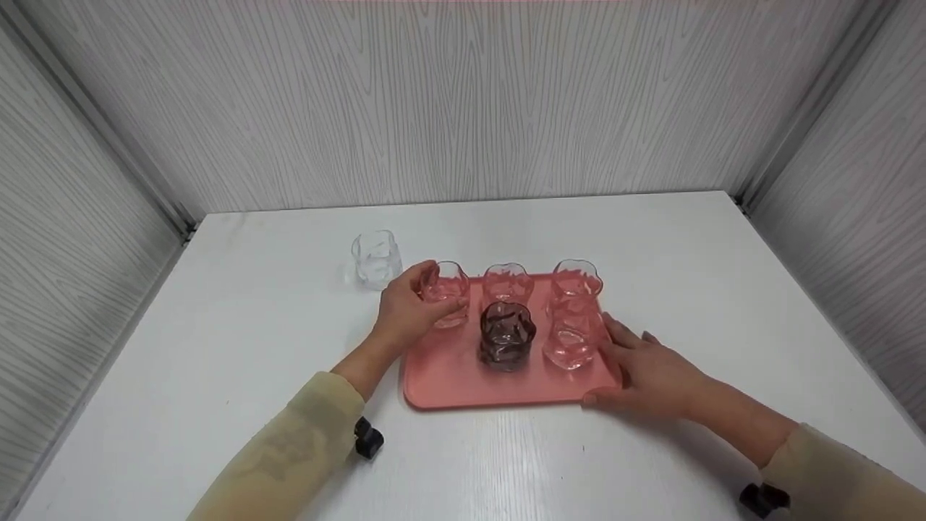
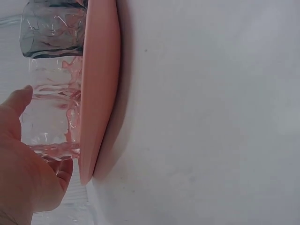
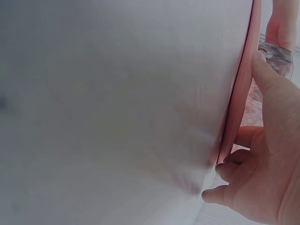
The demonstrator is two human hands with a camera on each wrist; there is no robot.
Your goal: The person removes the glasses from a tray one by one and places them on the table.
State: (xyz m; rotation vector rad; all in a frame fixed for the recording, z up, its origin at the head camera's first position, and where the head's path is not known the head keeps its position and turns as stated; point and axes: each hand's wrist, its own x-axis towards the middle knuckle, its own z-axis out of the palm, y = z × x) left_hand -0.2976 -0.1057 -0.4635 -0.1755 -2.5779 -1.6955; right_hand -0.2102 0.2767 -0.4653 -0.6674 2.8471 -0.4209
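Note:
My left hand (image 1: pixel 412 307) grips a clear glass (image 1: pixel 450 315) at the back left of the pink tray (image 1: pixel 463 387); thumb and fingers lie on either side of it. In the left wrist view this glass (image 2: pixel 44 119) stands upright at the tray's level. My right hand (image 1: pixel 655 376) holds the tray's right side, its thumb at the front corner and its fingers along the edge. A smoky dark glass (image 1: pixel 506 336) stands front middle on the tray. Behind it is a clear glass (image 1: pixel 508 278), and two more clear glasses stand along the right side, including the front one (image 1: pixel 570 351).
Another clear glass (image 1: pixel 376 260) stands on the white table (image 1: pixel 253 347), off the tray, behind and left of my left hand. Pale wood-grain panels (image 1: pixel 463 108) enclose the table at the back and both sides.

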